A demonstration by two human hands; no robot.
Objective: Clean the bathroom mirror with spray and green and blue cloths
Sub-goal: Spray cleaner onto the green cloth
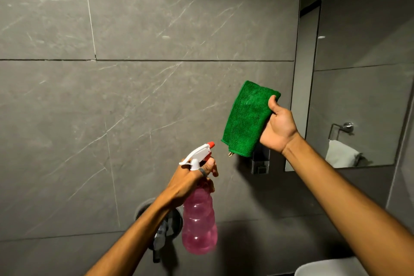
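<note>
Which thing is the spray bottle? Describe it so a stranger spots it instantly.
Start at the grey tiled wall, left of the mirror. Low in front of it, the left hand grips the spray bottle. It alone is translucent pink, with a white trigger head and red nozzle.

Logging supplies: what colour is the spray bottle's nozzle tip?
Red, on the spray bottle nozzle tip; head view.

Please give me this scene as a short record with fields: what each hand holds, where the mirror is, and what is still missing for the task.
left hand: holds pink spray bottle by the neck, nozzle pointing up and right
right hand: holds folded green cloth raised before the wall
mirror: on the right, beyond the cloth, untouched by either hand
wall: grey tiles
reflected in mirror: white towel on a ring
blue cloth: not in view
</note>
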